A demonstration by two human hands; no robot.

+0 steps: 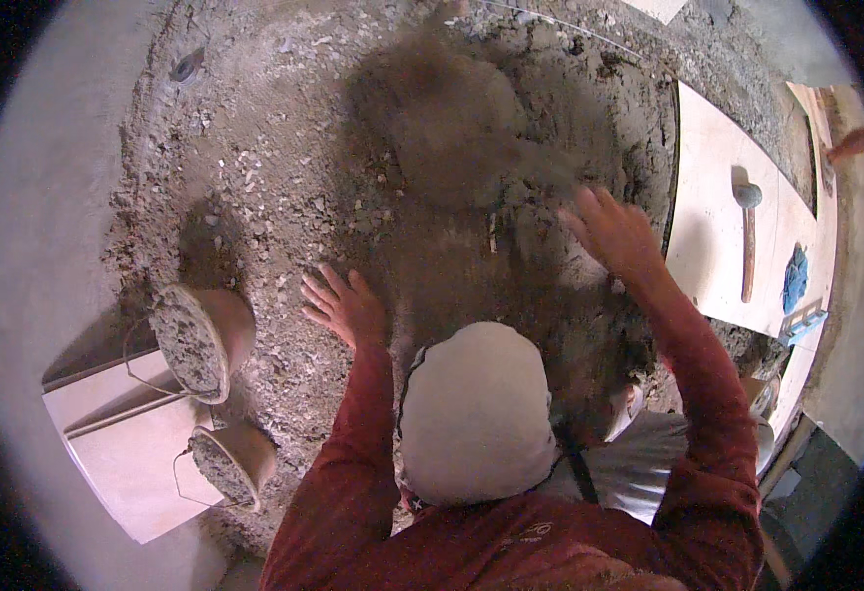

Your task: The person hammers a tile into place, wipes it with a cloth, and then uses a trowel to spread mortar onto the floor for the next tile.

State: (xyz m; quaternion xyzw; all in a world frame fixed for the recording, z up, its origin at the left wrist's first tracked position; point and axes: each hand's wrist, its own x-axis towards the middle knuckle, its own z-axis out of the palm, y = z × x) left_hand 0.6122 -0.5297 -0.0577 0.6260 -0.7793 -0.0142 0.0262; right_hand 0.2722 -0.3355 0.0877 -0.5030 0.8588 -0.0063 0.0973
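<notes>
Your left hand [345,307] and right hand [614,231], fingers spread and empty, press the mortar bed [471,246]; uneven pressure could dent it.

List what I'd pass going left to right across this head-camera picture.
Pale tiles → two buckets → left hand → right hand → hammer on a board → blue cloth.

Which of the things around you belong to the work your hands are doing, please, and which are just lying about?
In hand:
- left hand, spread open on the mortar bed
- right hand, open over the same bed

Lying about:
- two mortar-caked buckets
- hammer on a tile
- blue cloth
</notes>
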